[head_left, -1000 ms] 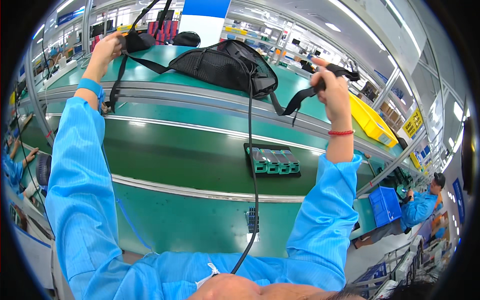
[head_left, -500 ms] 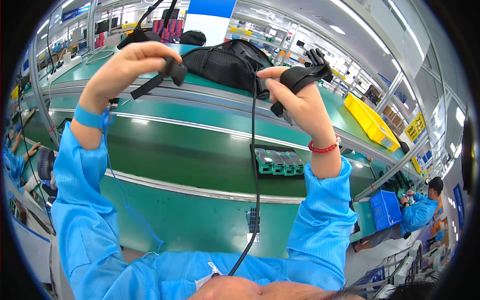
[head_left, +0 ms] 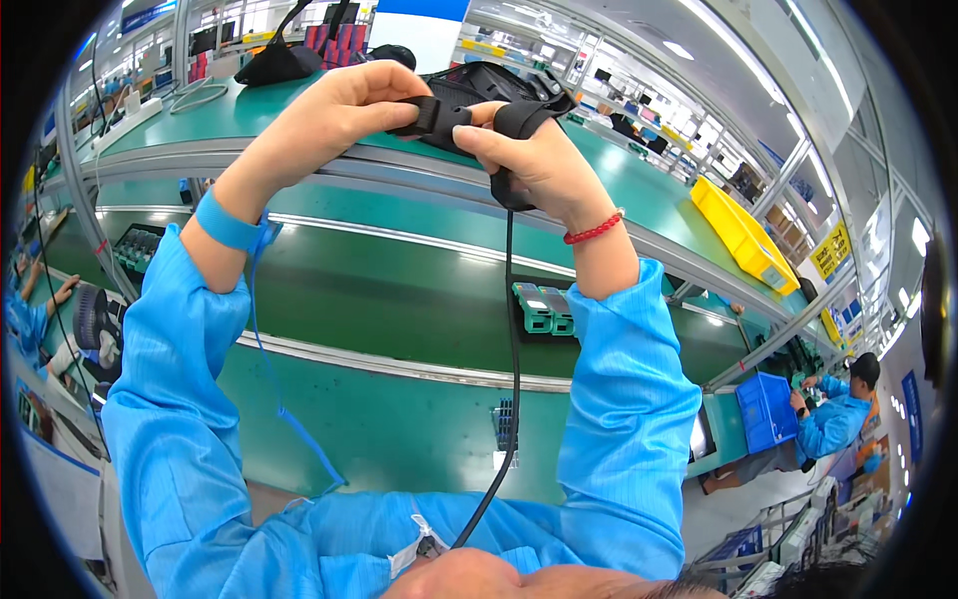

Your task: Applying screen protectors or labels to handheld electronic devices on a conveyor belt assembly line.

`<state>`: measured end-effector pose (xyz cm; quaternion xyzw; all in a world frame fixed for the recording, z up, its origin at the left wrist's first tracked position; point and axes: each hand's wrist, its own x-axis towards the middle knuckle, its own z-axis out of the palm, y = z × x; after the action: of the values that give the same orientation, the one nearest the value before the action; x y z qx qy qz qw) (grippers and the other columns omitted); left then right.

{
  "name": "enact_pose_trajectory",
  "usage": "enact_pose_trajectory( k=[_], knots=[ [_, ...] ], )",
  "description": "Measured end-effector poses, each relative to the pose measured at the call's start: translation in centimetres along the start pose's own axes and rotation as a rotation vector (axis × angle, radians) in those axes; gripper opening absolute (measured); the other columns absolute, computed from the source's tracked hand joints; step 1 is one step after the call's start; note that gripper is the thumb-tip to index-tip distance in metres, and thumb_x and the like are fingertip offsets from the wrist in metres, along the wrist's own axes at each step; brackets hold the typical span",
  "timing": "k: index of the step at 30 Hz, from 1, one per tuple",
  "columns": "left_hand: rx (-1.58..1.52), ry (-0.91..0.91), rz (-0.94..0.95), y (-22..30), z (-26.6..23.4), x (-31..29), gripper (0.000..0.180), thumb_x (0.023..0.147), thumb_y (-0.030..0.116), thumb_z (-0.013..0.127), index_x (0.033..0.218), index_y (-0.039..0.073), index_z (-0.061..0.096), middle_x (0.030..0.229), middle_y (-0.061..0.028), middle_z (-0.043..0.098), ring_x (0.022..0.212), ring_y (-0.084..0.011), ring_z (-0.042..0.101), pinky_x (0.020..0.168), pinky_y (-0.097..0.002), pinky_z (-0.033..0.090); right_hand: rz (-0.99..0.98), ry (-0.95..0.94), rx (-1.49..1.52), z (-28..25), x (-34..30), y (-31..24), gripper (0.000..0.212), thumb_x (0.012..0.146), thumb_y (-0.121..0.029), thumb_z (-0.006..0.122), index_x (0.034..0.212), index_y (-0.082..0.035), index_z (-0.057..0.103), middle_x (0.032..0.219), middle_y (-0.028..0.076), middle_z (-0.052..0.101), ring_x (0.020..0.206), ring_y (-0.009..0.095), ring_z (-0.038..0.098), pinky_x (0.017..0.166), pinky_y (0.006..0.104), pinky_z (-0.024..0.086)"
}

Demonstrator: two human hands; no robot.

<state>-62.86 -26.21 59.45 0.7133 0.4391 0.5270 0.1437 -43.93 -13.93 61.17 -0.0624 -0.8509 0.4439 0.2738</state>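
My left hand (head_left: 339, 115) is closed in a pinch on a black plastic buckle half (head_left: 424, 115) with a bit of strap. Facing it, my right hand (head_left: 539, 165) grips another black buckle piece (head_left: 456, 120) between thumb and forefinger. A wide black strap (head_left: 527, 117) loops over this hand's fingers. The two pieces are close together; whether they touch I cannot tell. Just behind them a black mesh bag (head_left: 489, 78) lies on the raised green shelf (head_left: 235, 112), partly covered by my hands. A black cable (head_left: 513, 299) hangs down beneath my right hand toward my chest.
Below the shelf, a black tray with green-cased modules (head_left: 539, 311) sits on the dark green conveyor, partly behind my right sleeve. A yellow bin (head_left: 743, 235) stands on the shelf at right. A blue crate (head_left: 766, 411) and a co-worker (head_left: 838, 409) are farther right. A blue coiled cord (head_left: 299, 434) trails from my left wristband.
My left hand has moved right and up with its buckle half, and my right hand has moved left and up. The two pieces, far apart before, are now close together.
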Motion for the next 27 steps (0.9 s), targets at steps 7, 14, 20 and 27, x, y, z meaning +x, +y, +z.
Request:
enact_pose_trajectory(
  k=[7,14,20,27],
  knots=[
    [0.987,0.381,0.21,-5.3,-1.9,-0.3,0.048,0.069,0.023,0.073,0.112,0.012,0.057,0.099,-0.013,0.057,0.101,-0.0307,0.052,0.085,-0.0384,0.041,-0.492,0.324,-0.394,-0.8,-0.4,2.1,0.019,0.075,-0.009,0.072,0.092,-0.006,0.067,0.064,-0.001,0.055,0.058,0.006,0.049,0.054,0.0214,0.04],
    [1.335,0.542,0.099,-9.4,-3.6,-0.9,0.009,0.078,0.015,0.059,0.085,0.013,0.064,0.077,-0.0084,0.058,0.076,-0.0292,0.058,0.063,-0.0414,0.043,-0.625,0.347,-0.735,-2.1,-1.9,4.0,0.027,0.066,-0.002,0.066,0.091,-0.013,0.065,0.072,0.006,0.059,0.061,0.025,0.058,0.053,0.0306,0.046],
    [1.367,0.54,0.09,-4.1,-6.7,2.3,0.012,0.087,0.021,0.052,0.093,0.011,0.057,0.08,-0.0138,0.059,0.077,-0.0336,0.059,0.063,-0.045,0.044,-0.67,0.332,-0.959,-1.0,-3.5,4.1,0.025,0.066,-0.01,0.069,0.089,-0.018,0.064,0.069,0.002,0.058,0.062,0.023,0.06,0.052,0.0315,0.047],
    [1.043,0.126,0.457,-3.4,-3.6,3.4,0.046,0.07,0.015,0.07,0.114,0.013,0.056,0.12,-0.0074,0.055,0.112,-0.0326,0.049,0.093,-0.0398,0.039,-0.702,0.335,-1.085,-0.3,-4.3,5.1,0.029,0.063,-0.007,0.068,0.091,-0.016,0.063,0.068,0.002,0.055,0.061,0.022,0.06,0.051,0.0319,0.047]
  ],
)
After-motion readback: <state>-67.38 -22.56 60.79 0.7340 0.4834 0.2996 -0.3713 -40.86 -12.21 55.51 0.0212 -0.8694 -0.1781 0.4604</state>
